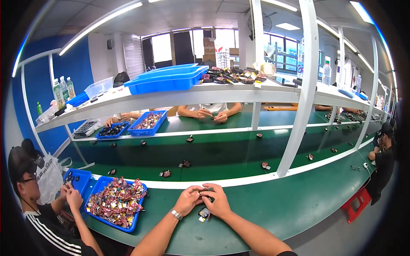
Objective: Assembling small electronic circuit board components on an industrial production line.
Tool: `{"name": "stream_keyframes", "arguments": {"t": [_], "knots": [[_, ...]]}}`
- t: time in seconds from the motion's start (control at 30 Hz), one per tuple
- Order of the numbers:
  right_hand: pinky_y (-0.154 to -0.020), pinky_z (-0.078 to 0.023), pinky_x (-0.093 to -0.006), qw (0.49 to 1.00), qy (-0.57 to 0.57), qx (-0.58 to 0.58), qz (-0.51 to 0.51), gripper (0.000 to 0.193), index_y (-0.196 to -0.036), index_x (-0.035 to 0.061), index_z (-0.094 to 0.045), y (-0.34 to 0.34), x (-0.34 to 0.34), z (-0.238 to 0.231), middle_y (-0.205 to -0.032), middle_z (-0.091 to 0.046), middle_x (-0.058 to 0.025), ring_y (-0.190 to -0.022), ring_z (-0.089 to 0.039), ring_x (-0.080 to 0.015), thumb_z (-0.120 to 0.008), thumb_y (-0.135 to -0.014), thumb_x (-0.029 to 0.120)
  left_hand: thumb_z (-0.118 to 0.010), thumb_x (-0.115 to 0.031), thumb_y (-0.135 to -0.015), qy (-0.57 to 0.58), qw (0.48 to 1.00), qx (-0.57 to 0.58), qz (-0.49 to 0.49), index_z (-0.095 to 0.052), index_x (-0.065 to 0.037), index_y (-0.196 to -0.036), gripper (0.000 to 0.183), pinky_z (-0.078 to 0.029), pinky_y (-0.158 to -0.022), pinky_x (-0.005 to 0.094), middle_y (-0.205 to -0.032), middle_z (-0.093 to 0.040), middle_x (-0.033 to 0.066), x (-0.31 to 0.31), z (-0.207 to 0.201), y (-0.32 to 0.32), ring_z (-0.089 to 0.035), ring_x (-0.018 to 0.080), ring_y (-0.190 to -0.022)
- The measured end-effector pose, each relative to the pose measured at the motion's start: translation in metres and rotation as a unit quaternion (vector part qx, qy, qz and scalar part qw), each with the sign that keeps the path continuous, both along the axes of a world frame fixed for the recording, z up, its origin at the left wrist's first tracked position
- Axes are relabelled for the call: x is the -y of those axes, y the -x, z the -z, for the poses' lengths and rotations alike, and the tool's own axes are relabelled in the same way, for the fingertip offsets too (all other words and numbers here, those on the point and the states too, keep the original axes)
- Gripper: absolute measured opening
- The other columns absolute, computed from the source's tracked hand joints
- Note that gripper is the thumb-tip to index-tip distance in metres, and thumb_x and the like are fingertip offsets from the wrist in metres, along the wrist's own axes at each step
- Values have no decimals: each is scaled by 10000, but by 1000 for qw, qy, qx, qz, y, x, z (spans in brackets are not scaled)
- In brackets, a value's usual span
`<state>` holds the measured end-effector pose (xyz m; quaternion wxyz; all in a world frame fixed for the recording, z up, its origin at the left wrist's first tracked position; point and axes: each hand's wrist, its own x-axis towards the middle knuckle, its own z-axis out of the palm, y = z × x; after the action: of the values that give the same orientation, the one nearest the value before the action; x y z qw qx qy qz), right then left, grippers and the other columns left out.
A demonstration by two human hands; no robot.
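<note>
My left hand [189,200], with a metal-banded watch on its wrist, and my right hand [218,202] meet over the green bench. Between their fingertips is a small dark part [206,195], mostly covered by the fingers, so its kind cannot be made out. Just below the hands on the bench lies a small electronic assembly [204,214] with grey, yellow and white bits. To the left of my hands stands a blue tray [136,222] heaped with small red, white and yellow wired pieces [116,200].
A co-worker [42,205] sits at the left by another blue tray [87,181]. Beyond the white rail [171,184], a green conveyor belt [226,158] carries scattered small assemblies. A white post [297,98] rises at right, supporting a shelf [222,88] with blue trays and parts. A red stool [356,205] stands far right.
</note>
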<state>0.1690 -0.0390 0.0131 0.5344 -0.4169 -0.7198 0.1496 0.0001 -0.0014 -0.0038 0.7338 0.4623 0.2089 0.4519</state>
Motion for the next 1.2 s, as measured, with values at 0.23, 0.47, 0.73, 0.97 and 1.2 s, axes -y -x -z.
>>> {"name": "stream_keyframes", "arguments": {"t": [0.23,0.47,0.73,0.97,1.2], "knots": [[-931,-485,-362,999,-23,37,26,184,-979,88,-708,-4,-2,-4,-1207,-578,-96,-1142,-516,-282,-679,-801,51,-501,-79,-975,6,999,-30,-11,-470,-53,-1228,256,-499,-972,387,-1164,-590,109,3,-7,-4,-592,203,-1095],[-773,-523,-337,996,-72,26,55,167,-913,58,-694,-1,-2,-8,-1026,-618,-84,-928,-607,-257,-722,-753,18,-489,-78,-980,16,999,-41,-7,-470,-55,-1230,252,-504,-972,390,-1156,-594,103,5,-9,-4,-592,202,-1099],[-722,-545,-333,988,-117,85,57,169,-895,54,-688,-2,-2,-12,-977,-603,-77,-862,-623,-236,-743,-736,35,-447,-52,-988,30,999,-35,-12,-476,-45,-1232,247,-527,-939,357,-1150,-606,115,1,-5,-1,-605,191,-1076],[-711,-543,-340,982,-122,102,97,169,-883,56,-691,2,0,-11,-944,-610,-73,-846,-621,-245,-752,-725,49,-485,-70,-978,25,998,-49,-10,-476,-54,-1217,240,-519,-943,372,-1145,-602,106,3,-6,-3,-605,197,-1066],[-694,-535,-346,982,-120,91,114,158,-867,54,-689,4,-2,-6,-919,-611,-77,-831,-616,-248,-748,-721,47,-487,-82,-977,19,997,-74,-27,-484,-49,-1199,224,-527,-927,363,-1114,-621,103,4,-6,-5,-622,189,-1034]]}}
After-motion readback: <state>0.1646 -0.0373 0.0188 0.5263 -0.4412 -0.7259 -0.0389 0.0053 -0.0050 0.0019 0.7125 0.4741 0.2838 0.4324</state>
